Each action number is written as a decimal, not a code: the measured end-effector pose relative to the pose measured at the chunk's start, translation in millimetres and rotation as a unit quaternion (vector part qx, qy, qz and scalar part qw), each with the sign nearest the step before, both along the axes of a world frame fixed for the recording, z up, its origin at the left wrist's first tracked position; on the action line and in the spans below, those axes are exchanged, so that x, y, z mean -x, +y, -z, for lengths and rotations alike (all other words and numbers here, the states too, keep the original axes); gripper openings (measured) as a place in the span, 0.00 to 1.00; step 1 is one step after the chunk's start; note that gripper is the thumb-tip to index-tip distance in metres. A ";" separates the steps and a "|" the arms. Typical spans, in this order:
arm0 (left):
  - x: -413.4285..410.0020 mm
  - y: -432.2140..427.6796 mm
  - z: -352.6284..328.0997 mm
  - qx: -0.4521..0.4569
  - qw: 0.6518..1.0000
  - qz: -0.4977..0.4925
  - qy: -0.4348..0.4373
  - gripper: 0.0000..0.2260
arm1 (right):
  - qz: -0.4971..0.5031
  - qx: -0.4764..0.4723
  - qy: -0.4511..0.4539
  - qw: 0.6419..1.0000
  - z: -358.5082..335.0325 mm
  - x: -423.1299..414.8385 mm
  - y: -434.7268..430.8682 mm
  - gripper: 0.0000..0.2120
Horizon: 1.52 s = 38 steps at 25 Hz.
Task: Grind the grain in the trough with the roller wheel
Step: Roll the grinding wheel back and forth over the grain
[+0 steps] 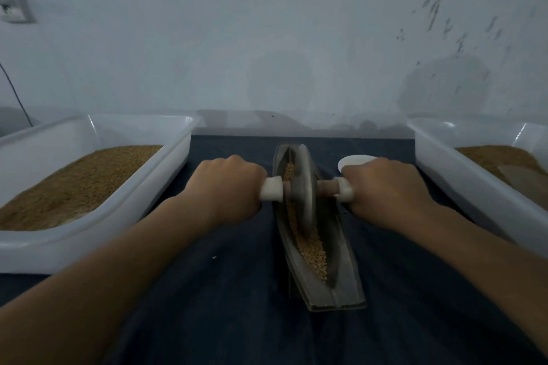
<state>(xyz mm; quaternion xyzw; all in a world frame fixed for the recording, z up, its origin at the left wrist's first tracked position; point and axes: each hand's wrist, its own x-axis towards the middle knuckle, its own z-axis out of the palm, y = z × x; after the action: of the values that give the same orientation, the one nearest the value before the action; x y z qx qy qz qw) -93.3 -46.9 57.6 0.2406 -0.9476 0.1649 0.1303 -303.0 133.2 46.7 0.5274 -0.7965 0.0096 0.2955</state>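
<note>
Mid-grind: left hand point(228, 184) and right hand point(382, 190) curled tight round axle ends point(271, 189), wheel point(302, 187) seated in trough point(341, 275) far half; grain point(314, 249) there looks mostly whole, likely much rolling left.

Arms outstretched, left hand point(229, 184) and right hand point(385, 187) seemingly grip the axle point(326, 186).

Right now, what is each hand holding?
Left hand: closed, gripping the left handle of the roller wheel.
Right hand: closed, gripping the right handle.
</note>
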 end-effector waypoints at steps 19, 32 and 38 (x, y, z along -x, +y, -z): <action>-31.0 32.6 12.4 0.099 0.992 0.006 0.080 0.22 | -0.017 0.026 0.035 0.999 -10.1 -24.7 34.9 0.29; -6.4 15.1 9.1 0.042 0.998 -0.030 0.045 0.11 | 0.017 0.020 -0.027 0.999 -2.6 -11.7 11.3 0.17; 3.1 11.2 7.3 0.025 0.997 -0.052 0.044 0.07 | 0.028 0.027 0.014 0.999 -2.2 -11.7 6.5 0.17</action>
<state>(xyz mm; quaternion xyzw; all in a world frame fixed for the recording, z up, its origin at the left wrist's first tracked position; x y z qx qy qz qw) -96.4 -35.8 50.3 0.2933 -0.9227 0.1840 0.1694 -291.3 139.7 48.9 0.4969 -0.8062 0.0158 0.3209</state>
